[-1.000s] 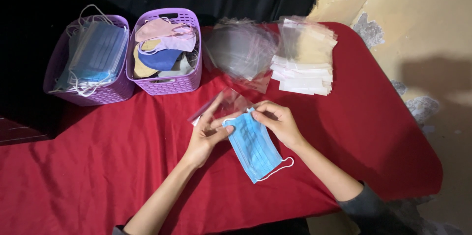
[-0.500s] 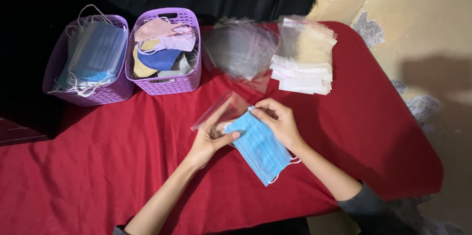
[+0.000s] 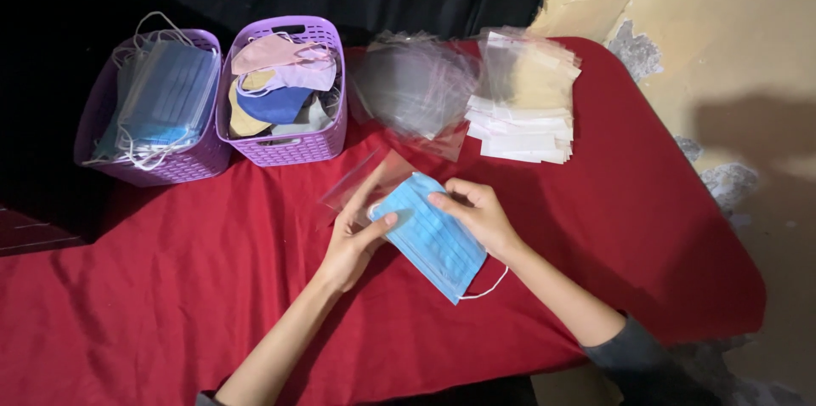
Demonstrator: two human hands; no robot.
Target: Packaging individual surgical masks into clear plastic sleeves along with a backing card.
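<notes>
Left hand [image 3: 353, 236] holds open a clear plastic sleeve [image 3: 365, 185]; right hand [image 3: 478, 217] pinches a pale blue pleated face mask [image 3: 433, 240], its far-left corner at the sleeve's mouth, most of it outside. Insertion barely begun, I judge. Far left, two purple slotted baskets [image 3: 183, 164] hold more masks. Clear sleeves [image 3: 416, 87] and white packets [image 3: 523, 130] lie beyond. Red-clothed counter [image 3: 153, 287] is bare near left; right edge close.

left hand [image 3: 353, 234] pinching, right hand [image 3: 476, 215] gripping
</notes>
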